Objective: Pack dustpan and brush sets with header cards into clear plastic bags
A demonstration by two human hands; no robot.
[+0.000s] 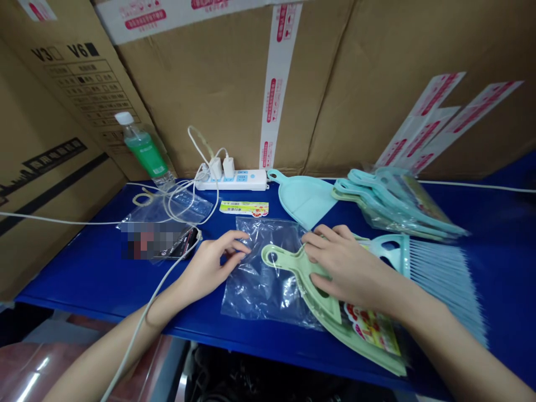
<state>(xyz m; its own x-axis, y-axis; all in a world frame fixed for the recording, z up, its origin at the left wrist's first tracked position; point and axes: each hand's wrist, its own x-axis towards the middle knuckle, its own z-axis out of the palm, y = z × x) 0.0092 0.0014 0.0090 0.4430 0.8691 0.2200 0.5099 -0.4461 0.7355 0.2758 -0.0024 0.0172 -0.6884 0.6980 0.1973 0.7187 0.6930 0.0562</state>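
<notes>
My left hand (220, 261) is at the left edge of a clear plastic bag (255, 290), thumb and fingertips closing on the film. My right hand (341, 262) grips a light green dustpan (318, 304) from above, fingers curled over its body. The dustpan's handle points left across the bag; I cannot tell how much of it is inside. A colourful label card (372, 329) shows at its wide end, partly under my right forearm. Behind that arm lies a light blue brush (448, 279) with spread bristles. A light blue dustpan (305, 198) rests just beyond my right hand.
Bagged blue dustpans (402, 201) are stacked at the back right. A label card (238, 208) lies before a white power strip (247, 180) with plugged-in chargers. Loose white cables trail left, near a bottle (146, 151) and dark packet (180, 243). Cardboard boxes (209, 95) wall the back.
</notes>
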